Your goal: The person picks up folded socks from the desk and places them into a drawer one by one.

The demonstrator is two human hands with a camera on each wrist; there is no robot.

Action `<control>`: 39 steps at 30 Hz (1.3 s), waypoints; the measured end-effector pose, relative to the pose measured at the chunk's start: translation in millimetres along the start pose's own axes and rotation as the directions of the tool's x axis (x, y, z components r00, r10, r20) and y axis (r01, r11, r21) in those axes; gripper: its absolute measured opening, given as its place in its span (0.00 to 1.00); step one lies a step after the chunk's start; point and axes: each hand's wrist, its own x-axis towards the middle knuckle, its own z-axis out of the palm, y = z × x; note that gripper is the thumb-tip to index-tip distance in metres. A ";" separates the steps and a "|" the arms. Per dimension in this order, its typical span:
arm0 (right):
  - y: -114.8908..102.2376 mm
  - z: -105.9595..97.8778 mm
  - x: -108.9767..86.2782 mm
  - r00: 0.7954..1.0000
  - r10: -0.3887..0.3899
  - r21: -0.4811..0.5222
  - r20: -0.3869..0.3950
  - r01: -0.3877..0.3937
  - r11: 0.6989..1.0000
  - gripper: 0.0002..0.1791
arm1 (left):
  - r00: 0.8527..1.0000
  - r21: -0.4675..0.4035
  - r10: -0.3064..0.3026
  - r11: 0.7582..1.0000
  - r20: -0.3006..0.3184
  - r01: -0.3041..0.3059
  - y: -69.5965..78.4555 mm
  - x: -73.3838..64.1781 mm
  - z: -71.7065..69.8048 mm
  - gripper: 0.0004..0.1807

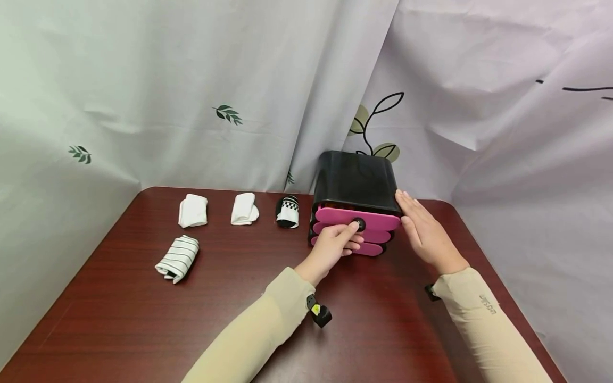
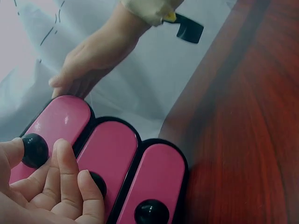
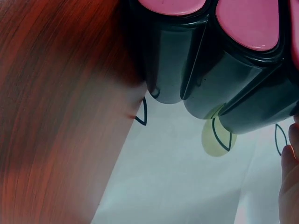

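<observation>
Head view: left hand [image 1: 331, 246] pinching top knob [image 1: 361, 222], right hand [image 1: 426, 231] straight-fingered against drawer unit [image 1: 359, 181].

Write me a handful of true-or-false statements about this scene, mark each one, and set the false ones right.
1. The left hand is at the black knob of the top drawer. True.
2. The right hand grips the lowest knob. False: its straight fingers rest against the right side of the black cabinet.
3. Two plain white bundles lie on the table, left of the cabinet in the head view. True.
4. The striped bundle lies closest to the cabinet. False: the black-and-white checkered bundle does.
5. The cabinet's drawer fronts are green. False: they are pink.
</observation>
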 end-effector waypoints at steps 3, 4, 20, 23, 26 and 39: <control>-0.5 0.9 0.8 1.000 -0.002 0.001 0.000 0.002 1.000 0.28 | 1.000 0.014 0.000 1.000 -0.032 0.001 0.9 4.6 -1.7 0.22; -0.7 1.0 0.9 1.000 -0.003 0.002 -0.001 0.003 1.000 0.28 | 0.999 0.018 -0.003 1.000 -0.040 0.004 1.4 5.8 -2.3 0.22; -0.4 1.7 0.3 1.000 -0.008 -0.001 0.000 0.008 1.000 0.27 | 0.996 0.166 0.074 0.984 -0.051 -0.064 8.3 11.3 -8.5 0.18; 0.1 1.6 0.0 1.000 -0.010 -0.003 -0.002 0.010 1.000 0.27 | 0.995 0.177 0.085 0.981 -0.054 -0.074 8.9 11.8 -8.0 0.18; 0.3 1.4 -0.3 1.000 -0.012 0.001 -0.008 0.012 1.000 0.27 | 0.994 0.185 0.098 0.979 -0.054 -0.086 8.7 12.3 -7.5 0.18; 0.5 3.2 -1.1 1.000 0.001 0.012 -0.014 -0.001 1.000 0.28 | 0.982 0.204 0.172 0.967 -0.081 -0.152 -3.2 6.2 -16.0 0.12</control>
